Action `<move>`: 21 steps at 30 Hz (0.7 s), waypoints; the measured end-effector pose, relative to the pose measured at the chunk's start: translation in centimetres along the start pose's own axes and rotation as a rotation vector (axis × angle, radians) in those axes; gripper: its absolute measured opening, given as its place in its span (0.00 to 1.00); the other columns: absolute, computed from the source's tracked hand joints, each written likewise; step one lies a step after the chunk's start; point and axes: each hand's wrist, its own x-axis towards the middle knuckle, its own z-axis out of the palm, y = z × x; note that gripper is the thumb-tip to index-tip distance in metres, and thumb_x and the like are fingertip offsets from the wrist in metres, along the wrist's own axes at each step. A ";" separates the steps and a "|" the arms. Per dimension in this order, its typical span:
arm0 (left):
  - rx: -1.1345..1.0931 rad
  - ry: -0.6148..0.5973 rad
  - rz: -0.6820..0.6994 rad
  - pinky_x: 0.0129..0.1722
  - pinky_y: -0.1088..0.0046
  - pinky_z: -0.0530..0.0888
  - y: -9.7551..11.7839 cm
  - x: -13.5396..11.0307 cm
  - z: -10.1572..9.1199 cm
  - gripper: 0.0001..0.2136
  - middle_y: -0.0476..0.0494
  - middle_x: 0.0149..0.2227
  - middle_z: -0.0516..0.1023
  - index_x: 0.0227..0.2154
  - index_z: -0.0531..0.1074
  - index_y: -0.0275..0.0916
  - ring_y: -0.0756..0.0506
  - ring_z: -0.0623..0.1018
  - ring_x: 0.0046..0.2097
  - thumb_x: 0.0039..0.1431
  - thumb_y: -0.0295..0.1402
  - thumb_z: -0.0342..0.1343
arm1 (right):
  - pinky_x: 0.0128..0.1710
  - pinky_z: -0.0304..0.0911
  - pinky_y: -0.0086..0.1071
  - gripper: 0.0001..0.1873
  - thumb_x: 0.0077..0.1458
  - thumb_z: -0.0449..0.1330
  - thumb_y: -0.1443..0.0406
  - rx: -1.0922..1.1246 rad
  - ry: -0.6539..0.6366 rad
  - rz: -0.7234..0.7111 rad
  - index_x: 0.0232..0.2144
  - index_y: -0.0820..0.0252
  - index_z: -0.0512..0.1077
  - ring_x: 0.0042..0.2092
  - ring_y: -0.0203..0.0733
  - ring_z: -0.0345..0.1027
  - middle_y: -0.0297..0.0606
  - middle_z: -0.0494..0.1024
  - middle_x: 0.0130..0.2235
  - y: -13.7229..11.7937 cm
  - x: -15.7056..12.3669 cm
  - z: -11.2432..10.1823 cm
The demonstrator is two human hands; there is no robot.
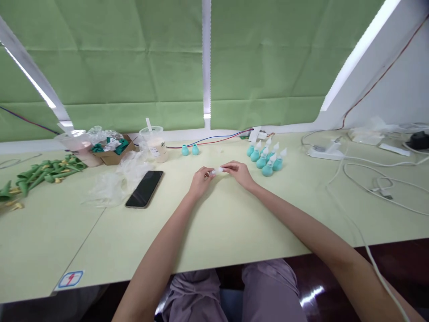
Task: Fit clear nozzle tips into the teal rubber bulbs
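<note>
My left hand (200, 180) and my right hand (238, 172) meet over the middle of the pale green table (234, 223). Between their pinched fingertips they hold a small clear plastic piece (218, 170). A cluster of several teal bulbs with white nozzles (267, 158) stands just right of my right hand. Two bare teal bulbs (190, 150) sit farther back, to the left.
A black phone (145, 189) lies left of my hands beside crumpled clear plastic bags (115, 181). A drink cup (154, 143), a cardboard box of parts (112, 150) and green cone pieces (43, 172) sit at the left. White cables and a power strip (326, 153) lie at the right.
</note>
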 end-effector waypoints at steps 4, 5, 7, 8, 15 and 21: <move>0.006 -0.022 0.012 0.39 0.74 0.69 1.0 -0.4 0.3 0.10 0.46 0.37 0.73 0.39 0.72 0.39 0.51 0.71 0.34 0.55 0.33 0.52 | 0.38 0.65 0.32 0.12 0.46 0.62 0.57 0.024 0.022 -0.005 0.31 0.58 0.77 0.35 0.40 0.70 0.38 0.75 0.34 -0.2 -0.6 -0.6; 0.011 -0.021 0.009 0.38 0.74 0.69 1.0 -0.4 0.3 0.10 0.46 0.37 0.73 0.39 0.72 0.39 0.51 0.71 0.34 0.55 0.33 0.52 | 0.37 0.65 0.32 0.12 0.47 0.62 0.58 0.002 0.032 -0.019 0.31 0.58 0.76 0.35 0.40 0.70 0.38 0.75 0.35 -0.2 -0.5 -0.8; 0.038 -0.010 -0.010 0.38 0.74 0.69 0.9 -0.4 0.1 0.09 0.46 0.37 0.73 0.38 0.72 0.39 0.51 0.71 0.34 0.54 0.32 0.52 | 0.37 0.64 0.32 0.10 0.48 0.61 0.60 -0.072 0.072 -0.042 0.31 0.58 0.76 0.36 0.39 0.69 0.38 0.75 0.35 -0.2 -0.1 -1.3; 0.061 -0.002 -0.024 0.38 0.74 0.69 0.7 -0.3 0.0 0.09 0.46 0.37 0.73 0.38 0.72 0.39 0.50 0.71 0.34 0.54 0.32 0.52 | 0.36 0.64 0.32 0.08 0.49 0.60 0.62 -0.126 0.093 -0.046 0.31 0.59 0.76 0.35 0.39 0.69 0.38 0.75 0.35 -0.2 0.3 -1.6; 0.259 0.007 -0.070 0.38 0.72 0.69 -1.1 -0.1 -0.7 0.10 0.44 0.36 0.72 0.38 0.72 0.39 0.49 0.72 0.32 0.54 0.31 0.51 | 0.39 0.61 0.29 0.12 0.49 0.54 0.76 -0.785 -0.247 -0.031 0.31 0.63 0.76 0.36 0.39 0.68 0.40 0.76 0.34 0.6 5.1 -2.0; 0.280 -0.001 -0.067 0.38 0.72 0.68 -1.2 -0.1 -0.7 0.10 0.45 0.36 0.72 0.39 0.72 0.40 0.49 0.72 0.33 0.54 0.31 0.51 | 0.42 0.58 0.30 0.15 0.53 0.51 0.75 -1.054 -0.326 -0.035 0.40 0.63 0.73 0.45 0.42 0.66 0.43 0.74 0.42 1.1 6.9 -0.1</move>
